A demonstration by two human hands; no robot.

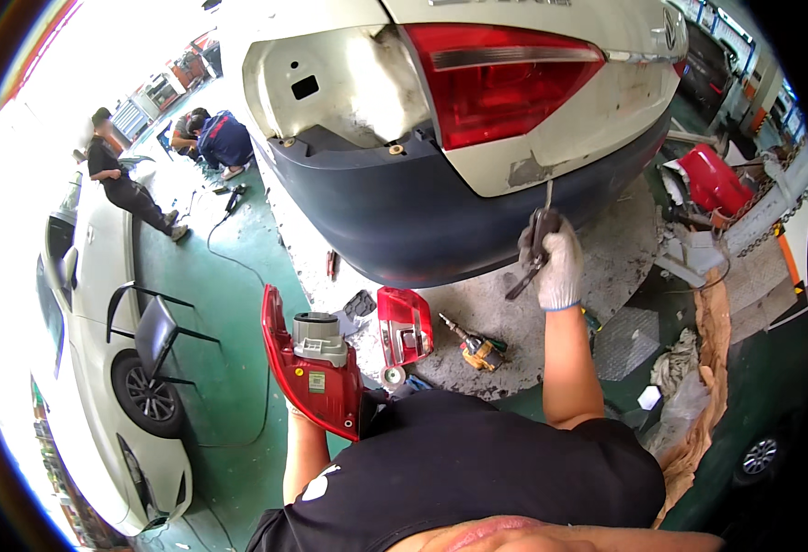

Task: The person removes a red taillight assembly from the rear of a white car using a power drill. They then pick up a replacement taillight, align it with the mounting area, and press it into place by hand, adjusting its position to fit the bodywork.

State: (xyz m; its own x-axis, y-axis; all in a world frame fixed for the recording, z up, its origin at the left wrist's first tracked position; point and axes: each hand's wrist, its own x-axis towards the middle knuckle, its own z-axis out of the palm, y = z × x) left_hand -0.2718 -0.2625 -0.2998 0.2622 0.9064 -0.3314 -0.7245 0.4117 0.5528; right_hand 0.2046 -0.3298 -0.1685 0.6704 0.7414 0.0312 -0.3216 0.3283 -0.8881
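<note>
My right hand, in a white knit glove, is closed around a dark hand tool with a thin metal shaft. Its tip points up at the lower edge of the car's pale tailgate, by a grey patch below the fitted red tail light. At lower left, my left hand supports a loose red tail light unit, its grey housing and label facing up; most of that hand's fingers are hidden behind the unit. The bare lamp recess is to the left of the fitted light, above the dark bumper.
On the floor before me lie another red lamp piece, a yellow-and-black power tool and a tape roll. A chair and white car stand left. Several people are beyond. Red body parts lie right.
</note>
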